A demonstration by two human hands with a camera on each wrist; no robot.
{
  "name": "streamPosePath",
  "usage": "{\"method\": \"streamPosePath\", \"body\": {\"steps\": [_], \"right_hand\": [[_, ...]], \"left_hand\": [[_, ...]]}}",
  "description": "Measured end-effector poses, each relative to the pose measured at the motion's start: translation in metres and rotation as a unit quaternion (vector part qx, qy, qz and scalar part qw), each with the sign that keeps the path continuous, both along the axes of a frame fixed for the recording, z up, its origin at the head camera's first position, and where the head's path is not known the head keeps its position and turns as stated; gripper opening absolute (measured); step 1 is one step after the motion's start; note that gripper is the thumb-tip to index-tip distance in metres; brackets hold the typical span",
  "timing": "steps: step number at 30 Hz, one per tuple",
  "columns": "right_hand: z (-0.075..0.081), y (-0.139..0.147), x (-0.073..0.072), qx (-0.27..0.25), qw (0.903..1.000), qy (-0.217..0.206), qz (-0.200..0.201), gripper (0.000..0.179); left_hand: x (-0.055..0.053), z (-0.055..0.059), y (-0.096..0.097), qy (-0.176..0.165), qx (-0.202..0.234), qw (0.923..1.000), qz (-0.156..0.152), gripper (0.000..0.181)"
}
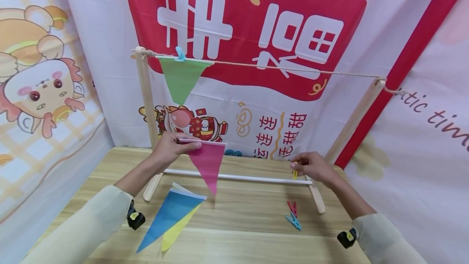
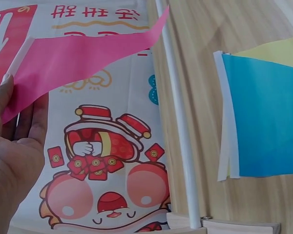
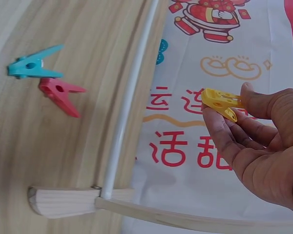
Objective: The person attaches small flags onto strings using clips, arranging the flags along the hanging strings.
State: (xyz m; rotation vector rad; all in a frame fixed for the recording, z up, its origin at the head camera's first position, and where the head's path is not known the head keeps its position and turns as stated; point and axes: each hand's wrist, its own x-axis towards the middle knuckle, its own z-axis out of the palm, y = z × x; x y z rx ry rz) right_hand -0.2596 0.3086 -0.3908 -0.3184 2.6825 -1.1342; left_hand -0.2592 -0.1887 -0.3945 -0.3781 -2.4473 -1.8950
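Observation:
My left hand (image 1: 169, 148) pinches a pink pennant (image 1: 209, 160) by its white-edged top, and the point hangs down. In my right hand (image 1: 315, 167) a yellow clothespin (image 3: 219, 101) is held between thumb and fingers. A green pennant (image 1: 183, 78) hangs from the string (image 1: 271, 67) at its left end, with a light blue clothespin (image 1: 180, 54) on its top edge. Below my left hand, a blue pennant (image 1: 172, 213) lies over a yellow pennant (image 1: 180, 227) on the table. A red clothespin (image 3: 61, 93) and a blue clothespin (image 3: 34, 65) lie together near the right side.
Two wooden posts (image 1: 145, 93) carry the string, joined low down by a white rod (image 1: 249, 178). Their wooden feet (image 1: 316, 196) stand on the wood-grain table (image 1: 249, 239). Printed cloth (image 1: 234, 89) hangs right behind the frame.

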Motion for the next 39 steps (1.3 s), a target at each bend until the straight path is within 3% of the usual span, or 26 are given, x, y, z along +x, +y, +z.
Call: {"method": "streamPosePath", "body": {"steps": [7, 17, 25, 39], "right_hand": [[0.013, -0.003, -0.003, 0.013, 0.9999, 0.011, 0.0, 0.04], [0.031, -0.007, -0.007, 0.012, 0.9996, 0.025, 0.002, 0.04], [0.043, -0.014, -0.01, 0.022, 0.9985, 0.049, 0.006, 0.038], [0.067, -0.018, -0.01, 0.013, 0.9964, 0.083, 0.01, 0.038]], "left_hand": [[-0.001, 0.008, 0.001, 0.002, -0.019, 0.9996, 0.021, 0.038], [-0.002, 0.023, 0.003, -0.01, 0.012, 0.9999, 0.005, 0.04], [-0.006, 0.031, 0.005, 0.015, -0.009, 0.9995, 0.025, 0.039], [-0.009, 0.046, 0.009, 0.032, 0.016, 0.9992, 0.019, 0.04]]}}
